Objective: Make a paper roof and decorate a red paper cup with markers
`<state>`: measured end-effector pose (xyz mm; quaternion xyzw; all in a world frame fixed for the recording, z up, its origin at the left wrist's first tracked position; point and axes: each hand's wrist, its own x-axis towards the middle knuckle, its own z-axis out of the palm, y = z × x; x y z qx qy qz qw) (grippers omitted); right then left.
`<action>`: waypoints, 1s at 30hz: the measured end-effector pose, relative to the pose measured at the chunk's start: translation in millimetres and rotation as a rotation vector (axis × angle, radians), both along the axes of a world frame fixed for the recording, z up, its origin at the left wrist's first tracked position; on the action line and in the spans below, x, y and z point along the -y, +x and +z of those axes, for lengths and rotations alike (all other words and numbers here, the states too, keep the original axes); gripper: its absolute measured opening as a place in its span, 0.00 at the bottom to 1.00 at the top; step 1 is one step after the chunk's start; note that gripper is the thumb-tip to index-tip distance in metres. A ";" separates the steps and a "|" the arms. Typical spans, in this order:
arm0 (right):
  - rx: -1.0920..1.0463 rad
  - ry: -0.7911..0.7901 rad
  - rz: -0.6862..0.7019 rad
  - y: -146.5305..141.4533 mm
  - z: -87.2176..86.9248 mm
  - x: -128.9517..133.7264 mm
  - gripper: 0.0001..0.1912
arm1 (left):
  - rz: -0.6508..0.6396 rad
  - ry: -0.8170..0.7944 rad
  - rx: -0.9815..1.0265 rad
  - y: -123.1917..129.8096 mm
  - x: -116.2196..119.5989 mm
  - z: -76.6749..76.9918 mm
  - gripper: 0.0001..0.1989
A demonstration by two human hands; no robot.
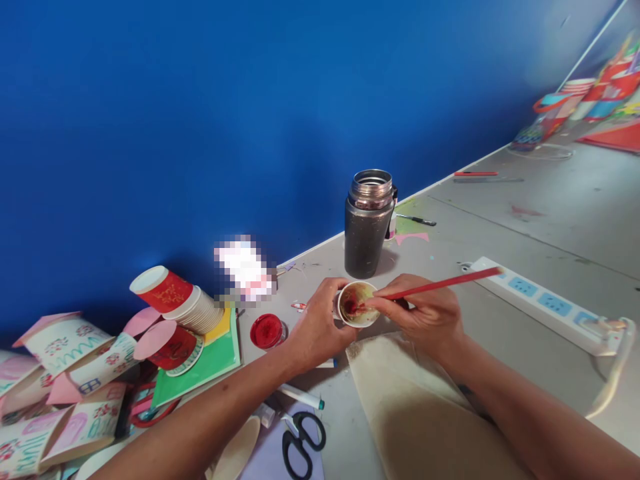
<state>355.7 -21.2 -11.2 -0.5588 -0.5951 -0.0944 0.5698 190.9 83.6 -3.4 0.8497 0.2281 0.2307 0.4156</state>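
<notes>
Near the flask (367, 237), the left hand (320, 323) clasps a cup (359, 305), likely steadying it for the stick (450, 280) the right hand (427, 313) pinches.

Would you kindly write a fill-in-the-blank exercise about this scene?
1. The right hand holds a slim, straight stick coloured ____.
2. The small white paper cup is in the other hand, the ____.
3. The tall dark metal flask stands before a wall coloured ____.
Missing words: red; left; blue.

Flask (369, 230) behind cup (356, 313), power strip (534, 303) right
</notes>
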 end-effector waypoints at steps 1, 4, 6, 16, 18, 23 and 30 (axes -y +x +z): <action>-0.021 0.026 -0.010 -0.5 0.5 -0.7 0.10 | -0.003 0.003 0.000 0.2 -0.1 0.2 0.25; -0.046 0.013 0.023 -2.1 2.4 -1.9 0.10 | 0.008 -0.003 -0.008 1.9 -0.8 1.0 0.24; -0.035 -0.029 0.052 -2.0 2.9 -1.9 0.09 | 0.017 -0.025 -0.007 3.8 -2.1 0.7 0.24; 0.059 -0.223 -0.035 12.0 -1.2 -0.4 0.12 | 0.017 -0.051 -0.028 13.2 -17.3 -9.9 0.24; 0.024 -0.228 -0.051 13.1 -2.4 -0.8 0.11 | 0.016 -0.066 -0.035 12.8 -18.1 -10.3 0.25; 0.025 -0.263 -0.043 11.8 -3.8 -4.0 0.11 | 0.007 -0.110 -0.035 14.3 -22.6 -8.3 0.25; 0.030 -0.185 -0.069 11.5 8.7 -8.2 0.11 | 0.032 0.011 -0.056 19.3 -44.2 -1.0 0.24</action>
